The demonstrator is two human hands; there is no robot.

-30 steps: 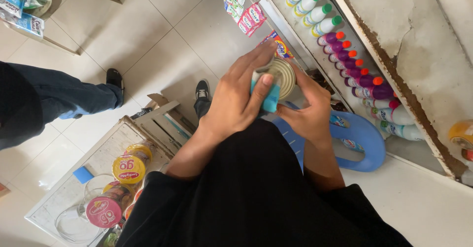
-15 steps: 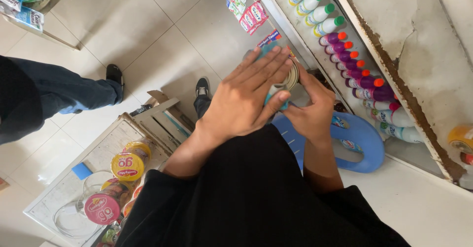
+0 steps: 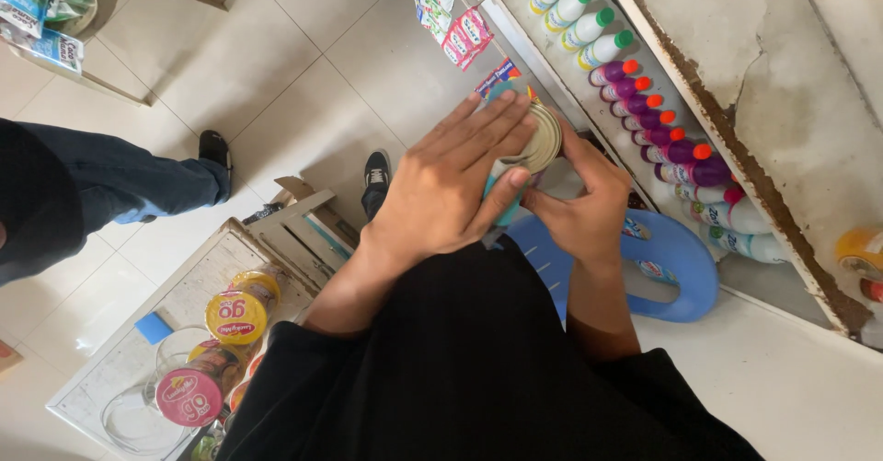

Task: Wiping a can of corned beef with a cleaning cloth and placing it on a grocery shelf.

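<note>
— Since it sits just above frame centre, who has the tin can (image 3: 536, 139)?

— Both: left hand (image 3: 451, 190) spread over its near side, right hand (image 3: 579, 208) clasped beneath, hands pressed together. Its flat end faces up at the camera.

— Around it?

— Blue stool (image 3: 676, 268) lower right; bottle shelf (image 3: 644, 102) upper right.

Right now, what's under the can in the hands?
Below the can, past the left hand and right hand, a blue plastic stool shows. The hands and black sleeves cover the rest.

Teal-labelled tin (image 3: 532, 148) centre; purple bottles (image 3: 658, 121) shelved right; yellow-lidded jar (image 3: 236, 316) lower left.
</note>
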